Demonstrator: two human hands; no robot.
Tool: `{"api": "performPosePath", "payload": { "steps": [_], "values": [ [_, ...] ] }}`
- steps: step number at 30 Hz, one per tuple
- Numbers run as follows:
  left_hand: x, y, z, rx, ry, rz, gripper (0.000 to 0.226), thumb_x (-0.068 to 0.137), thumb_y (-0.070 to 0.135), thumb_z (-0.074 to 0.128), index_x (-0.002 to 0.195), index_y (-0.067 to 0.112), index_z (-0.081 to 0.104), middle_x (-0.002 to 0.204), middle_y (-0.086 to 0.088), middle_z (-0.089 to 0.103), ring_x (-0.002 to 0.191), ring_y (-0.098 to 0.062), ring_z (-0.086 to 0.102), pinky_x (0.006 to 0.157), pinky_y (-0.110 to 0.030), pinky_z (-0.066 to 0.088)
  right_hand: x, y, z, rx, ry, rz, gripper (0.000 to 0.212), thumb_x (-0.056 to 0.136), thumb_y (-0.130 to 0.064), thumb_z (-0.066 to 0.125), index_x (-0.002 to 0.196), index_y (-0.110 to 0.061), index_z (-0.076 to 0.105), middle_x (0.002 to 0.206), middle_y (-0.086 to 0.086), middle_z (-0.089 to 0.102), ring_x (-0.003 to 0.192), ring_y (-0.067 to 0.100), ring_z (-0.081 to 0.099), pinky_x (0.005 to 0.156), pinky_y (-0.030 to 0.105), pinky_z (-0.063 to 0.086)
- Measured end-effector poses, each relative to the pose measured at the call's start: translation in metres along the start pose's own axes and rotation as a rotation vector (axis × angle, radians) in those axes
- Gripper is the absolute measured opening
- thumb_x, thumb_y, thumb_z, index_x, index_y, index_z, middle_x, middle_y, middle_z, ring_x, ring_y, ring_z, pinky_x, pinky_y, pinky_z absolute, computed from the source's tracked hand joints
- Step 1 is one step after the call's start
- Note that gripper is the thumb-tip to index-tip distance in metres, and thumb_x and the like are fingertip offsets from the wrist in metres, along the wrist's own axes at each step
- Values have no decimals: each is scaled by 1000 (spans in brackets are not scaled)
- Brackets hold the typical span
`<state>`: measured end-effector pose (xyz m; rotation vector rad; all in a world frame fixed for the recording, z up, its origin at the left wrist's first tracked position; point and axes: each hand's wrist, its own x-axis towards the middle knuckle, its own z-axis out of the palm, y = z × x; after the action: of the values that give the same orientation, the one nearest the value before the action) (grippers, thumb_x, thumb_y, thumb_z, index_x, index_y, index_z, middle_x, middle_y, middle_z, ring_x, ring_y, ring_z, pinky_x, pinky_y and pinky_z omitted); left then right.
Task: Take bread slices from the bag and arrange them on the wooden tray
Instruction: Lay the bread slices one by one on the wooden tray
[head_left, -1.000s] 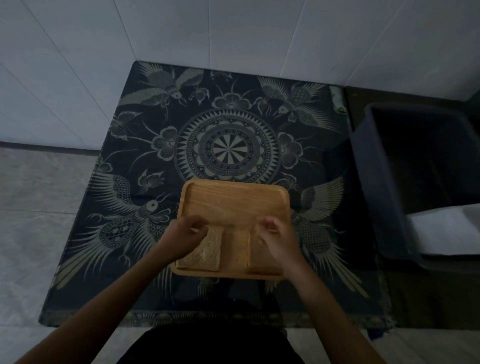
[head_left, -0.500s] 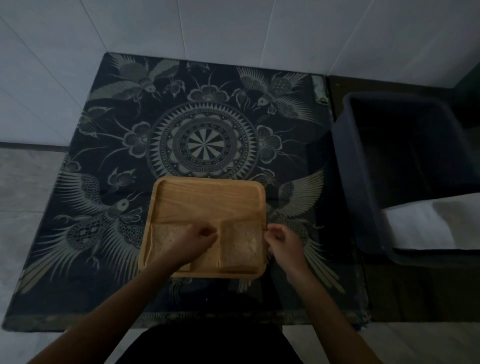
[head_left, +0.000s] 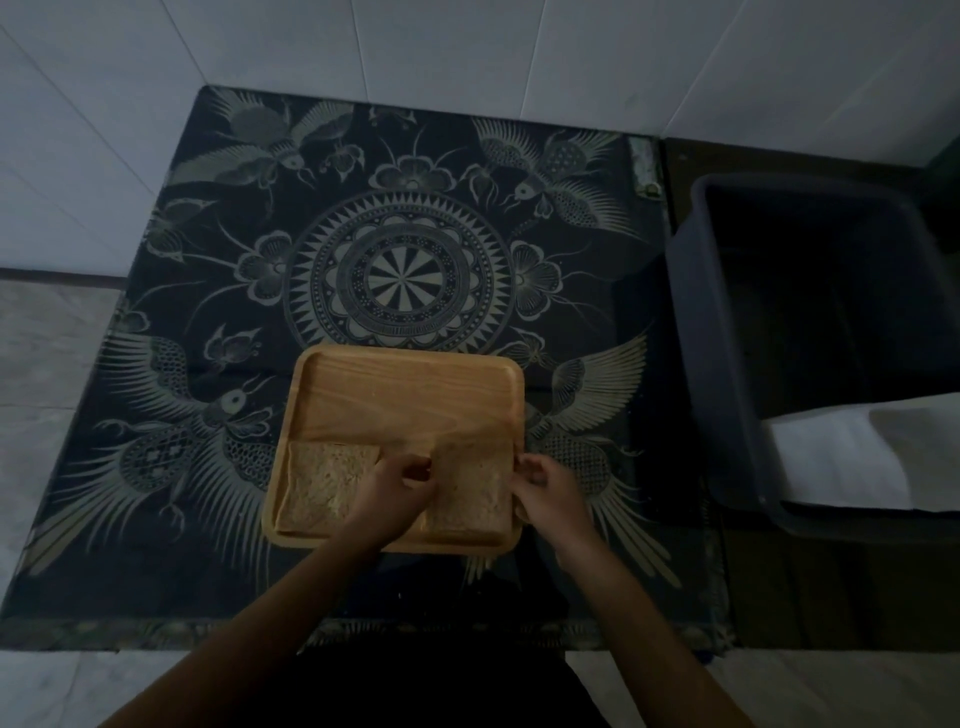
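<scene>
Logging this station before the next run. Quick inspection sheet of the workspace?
Surface: dark patterned cloth over a low table.
Job's things: wooden tray at the near edge; left bread slice and right bread slice side by side on its near half; far half bare. Bag not identifiable.
Clutter: nothing seen.
Grippers: left hand and right hand at the right slice's edges.
Cables: nothing seen.
Surroundings: dark bin to the right holding white paper; tiled wall, dim light.

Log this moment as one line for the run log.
phase: placing bread | left hand and right hand: at edges of right slice | left slice: flat on wooden tray | far half bare
</scene>
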<state>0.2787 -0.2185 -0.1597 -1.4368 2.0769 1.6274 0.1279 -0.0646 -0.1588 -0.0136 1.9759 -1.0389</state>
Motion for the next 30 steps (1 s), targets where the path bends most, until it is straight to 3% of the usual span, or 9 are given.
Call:
{"api": "performPosePath", "payload": {
  "steps": [3,6,8,11,15,19,23,27,30],
  "values": [
    [0,-2,2,-53,46,-8,25,84,30,75,109,23,73,92,10,73,80,-5,68,68,-28,55,-1,-3,0,79,-18,43,33,89,-29,76,119,-18,70,107,-3,74,98,14,71,77,32,61],
    [3,-4,0,-159,15,-37,22,86,25,76,107,21,72,96,2,73,86,-17,71,77,-41,62,-1,-7,1,110,0,71,30,83,-30,81,111,-21,74,103,-3,77,97,15,72,86,39,62],
    [5,-3,-3,-219,-16,-48,22,87,20,75,109,17,71,101,-5,73,88,-23,71,76,-41,62,0,-10,4,124,-15,80,26,84,-27,80,108,-21,77,101,-1,79,96,18,74,87,43,62],
    [9,-1,-14,-279,-26,-34,23,88,14,74,111,12,70,104,-11,72,87,-21,70,70,-33,60,-2,-17,10,132,-30,63,24,83,-25,82,106,-23,77,100,-2,79,92,16,76,76,33,63],
    [15,1,-40,-243,21,29,24,88,19,74,112,18,72,101,1,71,87,-14,69,69,-26,56,-3,-35,22,139,-60,20,27,81,-22,84,107,-21,76,96,-2,80,83,11,77,64,23,58],
    [23,-4,-72,-241,17,58,25,89,25,74,113,24,71,103,4,70,94,-15,69,79,-33,60,1,-58,43,170,-76,0,22,81,-18,84,102,-19,76,99,4,80,90,21,77,80,36,63],
    [35,-11,-103,-249,30,49,22,89,25,74,111,24,72,103,1,71,94,-18,70,77,-32,59,8,-80,69,165,-111,3,17,85,-18,81,100,-19,75,103,5,78,96,21,74,86,37,62],
    [48,-14,-130,-229,64,41,26,87,22,76,113,18,72,102,-2,73,93,-18,72,77,-32,61,19,-98,97,172,-102,4,23,84,-18,82,105,-17,74,101,3,78,92,19,75,72,30,61],
    [59,-16,-146,-221,97,20,27,86,20,77,112,14,72,100,-6,74,89,-18,73,69,-28,61,31,-106,117,179,-98,12,29,85,-19,82,111,-19,69,105,4,76,96,21,74,81,37,63]
  ]
}}
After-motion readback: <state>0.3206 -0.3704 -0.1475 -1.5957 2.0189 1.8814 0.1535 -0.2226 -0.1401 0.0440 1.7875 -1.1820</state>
